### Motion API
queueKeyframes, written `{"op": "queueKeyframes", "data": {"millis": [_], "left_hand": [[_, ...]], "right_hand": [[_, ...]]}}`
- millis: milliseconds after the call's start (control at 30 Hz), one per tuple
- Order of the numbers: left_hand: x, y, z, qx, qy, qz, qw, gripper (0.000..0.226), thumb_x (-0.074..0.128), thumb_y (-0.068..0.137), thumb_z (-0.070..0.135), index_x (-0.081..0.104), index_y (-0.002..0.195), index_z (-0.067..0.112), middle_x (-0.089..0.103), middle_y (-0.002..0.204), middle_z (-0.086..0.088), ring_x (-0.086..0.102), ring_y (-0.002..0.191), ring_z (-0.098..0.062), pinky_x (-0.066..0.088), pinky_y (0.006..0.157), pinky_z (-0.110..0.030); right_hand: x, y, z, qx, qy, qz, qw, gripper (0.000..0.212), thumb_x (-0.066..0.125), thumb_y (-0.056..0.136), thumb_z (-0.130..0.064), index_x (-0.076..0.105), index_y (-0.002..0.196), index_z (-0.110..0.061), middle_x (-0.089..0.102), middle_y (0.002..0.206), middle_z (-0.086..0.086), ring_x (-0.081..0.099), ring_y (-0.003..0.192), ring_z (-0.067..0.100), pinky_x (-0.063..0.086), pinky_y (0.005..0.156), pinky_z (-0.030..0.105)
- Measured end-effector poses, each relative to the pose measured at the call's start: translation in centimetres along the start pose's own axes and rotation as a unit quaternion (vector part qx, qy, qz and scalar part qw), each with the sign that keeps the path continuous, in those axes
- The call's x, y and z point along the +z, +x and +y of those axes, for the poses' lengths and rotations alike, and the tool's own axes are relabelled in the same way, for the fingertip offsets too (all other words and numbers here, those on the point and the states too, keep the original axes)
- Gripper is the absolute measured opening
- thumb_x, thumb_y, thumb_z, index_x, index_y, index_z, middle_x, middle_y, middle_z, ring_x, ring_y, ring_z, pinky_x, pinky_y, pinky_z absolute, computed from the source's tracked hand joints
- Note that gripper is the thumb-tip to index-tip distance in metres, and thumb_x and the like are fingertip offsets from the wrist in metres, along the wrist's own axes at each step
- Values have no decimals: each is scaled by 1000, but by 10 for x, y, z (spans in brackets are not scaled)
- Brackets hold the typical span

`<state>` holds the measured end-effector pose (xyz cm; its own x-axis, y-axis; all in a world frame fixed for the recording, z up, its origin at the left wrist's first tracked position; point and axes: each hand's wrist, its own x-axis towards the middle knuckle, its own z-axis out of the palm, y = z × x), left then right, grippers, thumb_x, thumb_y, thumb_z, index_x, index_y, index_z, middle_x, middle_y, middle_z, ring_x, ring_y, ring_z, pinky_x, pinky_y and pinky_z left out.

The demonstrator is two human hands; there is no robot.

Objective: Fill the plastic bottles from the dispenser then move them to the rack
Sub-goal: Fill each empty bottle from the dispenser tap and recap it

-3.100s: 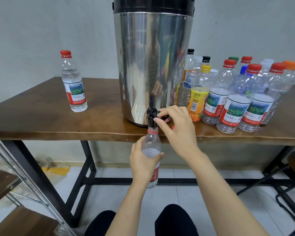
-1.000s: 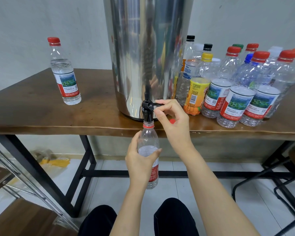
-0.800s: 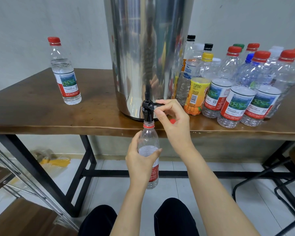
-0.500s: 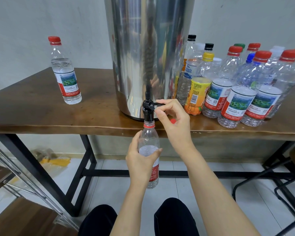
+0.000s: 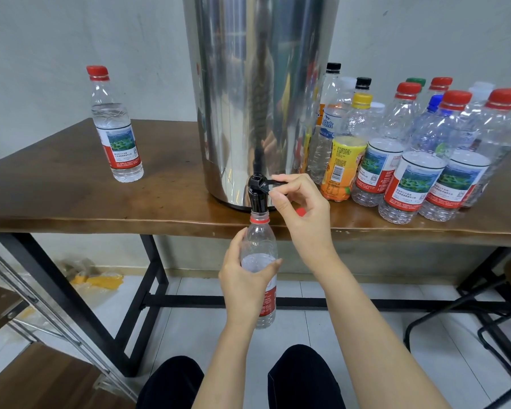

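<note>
The clear plastic bottle with a red label [image 5: 258,246] hangs below the edge of the brown wooden bench [image 5: 101,208], its open mouth right under the black tap spout [image 5: 257,202] of the tall steel dispenser [image 5: 263,84]. The left hand [image 5: 242,278] wraps around its middle. The right hand [image 5: 301,211] pinches the black lever [image 5: 273,182] between thumb and forefinger, with a small red cap [image 5: 300,211] tucked in the palm. Water appears to reach the shoulder, so a late release would likely overflow onto the floor. A drifting mouth would spill too, and the cap could slip out.
</note>
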<state>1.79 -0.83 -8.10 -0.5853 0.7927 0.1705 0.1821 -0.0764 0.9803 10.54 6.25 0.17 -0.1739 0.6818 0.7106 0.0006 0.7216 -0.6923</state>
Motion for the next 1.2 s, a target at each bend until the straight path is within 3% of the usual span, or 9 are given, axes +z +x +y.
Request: {"op": "queueKeyframes", "data": {"millis": [667, 1100, 1200], "left_hand": [[1, 2, -3, -12, -10, 3, 1000, 80, 90, 66, 23, 52, 135, 36, 60, 131, 10, 54, 123, -15, 51, 100, -45], [0, 2, -1, -6, -2, -5, 1000, 80, 89, 68, 22, 51, 136, 35, 58, 133, 9, 50, 124, -10, 48, 104, -37], [0, 2, -1, -9, -1, -5, 1000, 80, 89, 68, 22, 50, 137, 35, 58, 133, 10, 51, 124, -11, 49, 103, -41]], "right_hand": [[-1, 0, 1, 8, -5, -2, 1000, 15, 65, 92, -11, 63, 88, -25, 65, 110, -3, 62, 102, 7, 51, 86, 21], [0, 0, 0, -3, 12, 1, 1000, 6, 62, 90, -24, 63, 88, -29, 65, 109, -1, 62, 99, 11, 53, 86, 29], [0, 0, 0, -1, 12, 0, 1000, 3, 62, 90, -24, 63, 88, -26, 65, 109, 0, 62, 99, 11, 53, 85, 29]]}}
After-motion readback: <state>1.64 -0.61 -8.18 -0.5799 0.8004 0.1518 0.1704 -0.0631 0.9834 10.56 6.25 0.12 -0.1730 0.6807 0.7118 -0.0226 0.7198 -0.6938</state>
